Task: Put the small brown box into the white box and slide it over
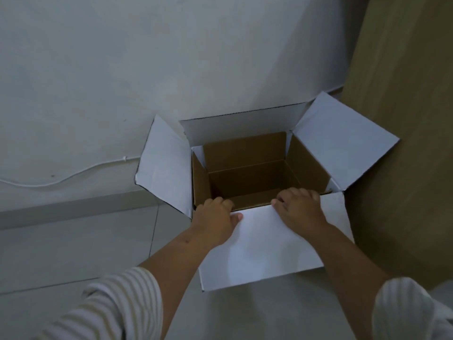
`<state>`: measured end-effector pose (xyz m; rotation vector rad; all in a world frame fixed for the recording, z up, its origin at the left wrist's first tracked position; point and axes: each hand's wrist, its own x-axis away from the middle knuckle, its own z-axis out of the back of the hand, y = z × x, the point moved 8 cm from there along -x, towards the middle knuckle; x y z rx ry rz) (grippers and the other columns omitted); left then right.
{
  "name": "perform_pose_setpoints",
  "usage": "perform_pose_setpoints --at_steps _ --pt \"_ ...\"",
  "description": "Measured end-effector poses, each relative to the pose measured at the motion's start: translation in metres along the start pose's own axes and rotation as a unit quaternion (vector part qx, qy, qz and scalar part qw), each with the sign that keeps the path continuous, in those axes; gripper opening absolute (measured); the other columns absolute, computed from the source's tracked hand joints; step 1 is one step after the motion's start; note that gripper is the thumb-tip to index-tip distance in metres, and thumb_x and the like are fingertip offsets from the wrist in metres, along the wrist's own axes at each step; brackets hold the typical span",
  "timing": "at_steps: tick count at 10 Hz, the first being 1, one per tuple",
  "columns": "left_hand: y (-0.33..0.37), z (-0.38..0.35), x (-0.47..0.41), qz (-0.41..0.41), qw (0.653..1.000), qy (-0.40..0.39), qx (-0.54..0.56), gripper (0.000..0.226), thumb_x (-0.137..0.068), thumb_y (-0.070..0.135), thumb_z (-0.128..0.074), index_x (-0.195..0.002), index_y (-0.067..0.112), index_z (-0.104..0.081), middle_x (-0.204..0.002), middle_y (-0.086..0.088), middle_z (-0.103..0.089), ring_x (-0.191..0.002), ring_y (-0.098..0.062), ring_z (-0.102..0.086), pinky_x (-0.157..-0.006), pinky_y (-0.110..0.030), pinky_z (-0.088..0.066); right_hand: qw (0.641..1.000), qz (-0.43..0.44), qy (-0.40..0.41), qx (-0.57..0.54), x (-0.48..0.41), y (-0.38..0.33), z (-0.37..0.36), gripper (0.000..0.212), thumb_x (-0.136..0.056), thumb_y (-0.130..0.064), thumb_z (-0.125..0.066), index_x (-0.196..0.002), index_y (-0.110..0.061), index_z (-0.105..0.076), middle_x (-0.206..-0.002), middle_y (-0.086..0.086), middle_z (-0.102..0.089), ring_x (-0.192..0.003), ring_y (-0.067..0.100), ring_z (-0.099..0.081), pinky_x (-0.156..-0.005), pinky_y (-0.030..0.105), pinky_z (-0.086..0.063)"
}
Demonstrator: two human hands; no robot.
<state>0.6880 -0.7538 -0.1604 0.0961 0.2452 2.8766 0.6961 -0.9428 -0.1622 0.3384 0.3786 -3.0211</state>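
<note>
The white box [264, 244] stands on the floor against the wall, with all its flaps spread outward. Inside it sits the small brown box [245, 153], open at the top, and its dark inside shows nothing. My left hand [215, 218] rests on the near rim at the left, fingers hooked over the edge into the opening. My right hand [300, 209] grips the same near rim further right, where the near flap folds down toward me. Whether the fingers also touch the brown box's near wall is hidden.
A white wall [171, 57] rises right behind the box, with a thin white cable [73, 176] running along it above a grey baseboard. A tall brown wooden panel [397, 119] stands close on the right, touching the right flap. Pale floor tiles [73, 253] lie to the left.
</note>
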Motion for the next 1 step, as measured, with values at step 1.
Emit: perform_pose_setpoints --at_steps 1 --pt "-0.008 0.0168 0.0018 0.001 1.0 0.03 0.001 0.043 -0.094 0.048 -0.039 -0.124 0.02 -0.054 -0.124 -0.004 -0.058 -0.113 -0.025 -0.05 -0.094 -0.04 -0.043 1.0 0.01 0.012 -0.015 -0.0001 -0.0347 0.0036 0.034 -0.093 -0.042 -0.037 -0.109 -0.022 -0.059 -0.112 0.001 -0.062 -0.107 0.02 -0.051 -0.097 0.04 -0.031"
